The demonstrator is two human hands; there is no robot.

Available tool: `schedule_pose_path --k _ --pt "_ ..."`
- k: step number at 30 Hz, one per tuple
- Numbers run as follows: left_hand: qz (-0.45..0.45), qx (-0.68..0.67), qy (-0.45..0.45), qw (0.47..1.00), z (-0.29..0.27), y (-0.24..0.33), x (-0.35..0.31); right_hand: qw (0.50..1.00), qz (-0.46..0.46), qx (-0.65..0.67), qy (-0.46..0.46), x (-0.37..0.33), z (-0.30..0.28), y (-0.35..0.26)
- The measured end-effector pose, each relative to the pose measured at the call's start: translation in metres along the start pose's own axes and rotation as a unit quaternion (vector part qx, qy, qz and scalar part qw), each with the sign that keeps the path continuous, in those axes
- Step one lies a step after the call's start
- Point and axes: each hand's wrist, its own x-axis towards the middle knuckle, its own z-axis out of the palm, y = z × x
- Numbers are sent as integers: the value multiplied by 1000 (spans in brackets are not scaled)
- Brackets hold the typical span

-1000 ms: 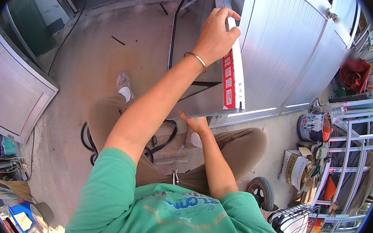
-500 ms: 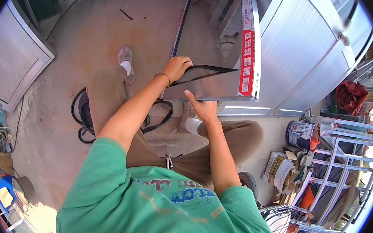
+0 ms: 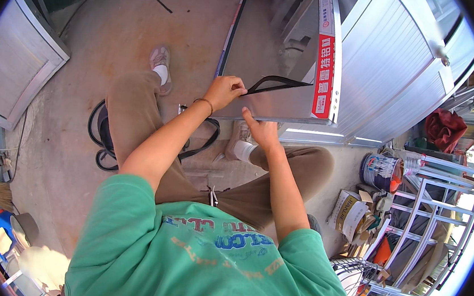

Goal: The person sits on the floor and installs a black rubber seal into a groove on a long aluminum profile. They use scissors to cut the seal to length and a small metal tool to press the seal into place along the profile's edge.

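A metal frame (image 3: pixel 289 107) with a grey rail, red-and-white film on its right side and a see-through pane stands tilted before my knees. Along the rail's inner edge runs a black sealing strip (image 3: pixel 277 81), bowed up loose between my left hand and the right corner. My left hand (image 3: pixel 225 94) pinches the strip with thumb and fingertips at the edge of the rail. Lower down, my right hand (image 3: pixel 262 131) grips the rail, thumb on its face and fingers hidden beneath.
A coil of black strip (image 3: pixel 103 135) lies on the floor by my left leg. Silver door panels (image 3: pixel 395 77) stand at the right, another panel (image 3: pixel 17 64) at the left. A bucket (image 3: pixel 380 172), an open carton (image 3: pixel 350 213) and metal racks (image 3: pixel 430 215) crowd the right side.
My left hand has shifted right and down to the rail's inner edge. The strip's loose span now bows upward and looks shorter. My right hand still grips the rail.
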Motion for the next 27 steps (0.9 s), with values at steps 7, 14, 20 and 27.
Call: schedule_pose_path --k 7,14,20,27 --pt "118 161 -47 979 -3 18 -39 1000 7 15 6 -1 1 5" --pt "115 116 27 986 23 14 -38 999 38 16 -13 -3 -2 1" --pt "131 107 21 985 25 10 -37 999 32 6 -37 -6 -4 5" --pt "139 120 19 983 25 12 -41 996 66 7 -53 -6 -3 4"
